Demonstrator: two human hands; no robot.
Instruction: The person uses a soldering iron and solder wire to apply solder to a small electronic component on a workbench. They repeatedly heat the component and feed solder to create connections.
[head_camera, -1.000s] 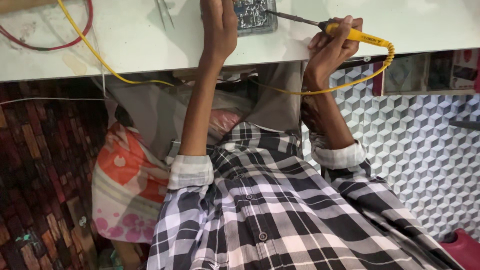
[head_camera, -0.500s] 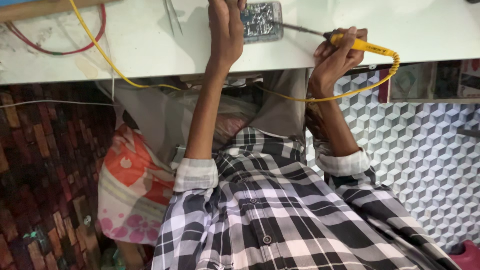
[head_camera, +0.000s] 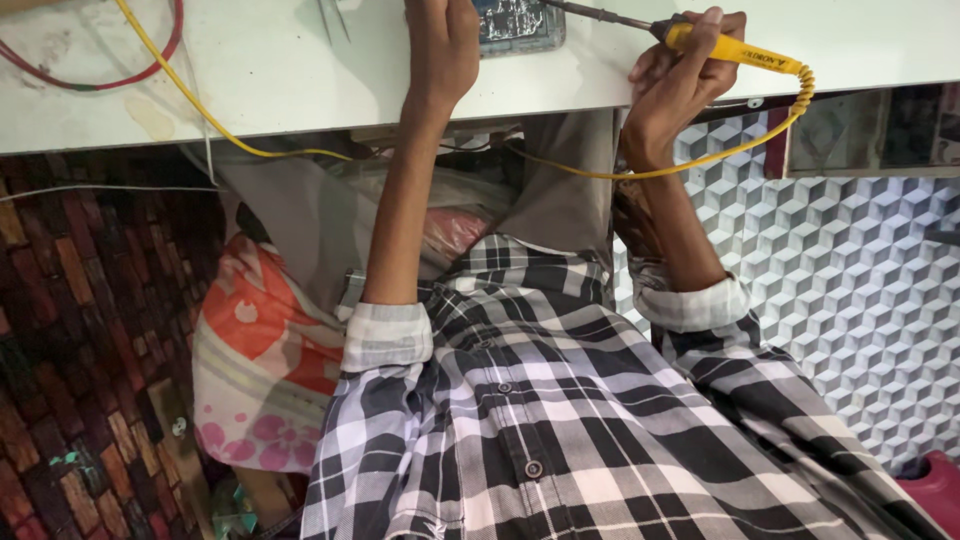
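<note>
My left hand (head_camera: 445, 50) lies on the white table (head_camera: 250, 70), against the left edge of a small grey-blue circuit board (head_camera: 518, 24). Its fingertips run past the top of the view, so its grip is hidden. My right hand (head_camera: 678, 80) is closed around the yellow handle of a soldering iron (head_camera: 735, 50). The iron's dark metal shaft points left toward the board's upper right corner. The iron's yellow cord (head_camera: 700, 160) loops down from the handle and passes under the table edge. I wear a black-and-white checked shirt (head_camera: 560, 420).
A red wire loop (head_camera: 120, 78) and another yellow cable (head_camera: 190, 105) lie on the table at left, with metal tweezers (head_camera: 335, 18) near them. Below the table are a flowered cloth bundle (head_camera: 255, 370), a brick-pattern floor at left and a cube-pattern floor at right.
The view has shifted slightly, so the board and my fingertips now sit at the top edge. Both hands stay at the board, and the iron still points at it.
</note>
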